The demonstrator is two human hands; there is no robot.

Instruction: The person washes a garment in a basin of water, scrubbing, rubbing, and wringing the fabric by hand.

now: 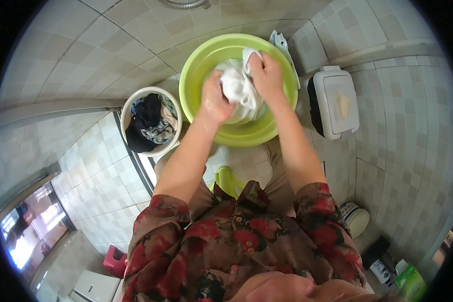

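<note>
A wet white cloth (pixel 238 85) is bunched between my two hands over a large lime-green plastic basin (pixel 196 109). My left hand (pixel 216 96) grips the lower left side of the bundle, thumb on the near side. Higher up on the right, my right hand (pixel 264 73) is closed around a twisted fold of the same cloth. More white fabric hangs beneath and rests in the basin, where liquid seems to lie at the bottom. The cloth's full shape is hidden by the bunching, and motion blurs it slightly.
Left of the basin stands a white bucket (pixel 125 113) of dark and patterned clothes (pixel 151 117). To the right is a lidded white bin (pixel 334 102) with a pale yellow block (pixel 343 105) on top. A green plastic stool (pixel 226 181) shows between my knees. Tiled walls (pixel 136 49) close in.
</note>
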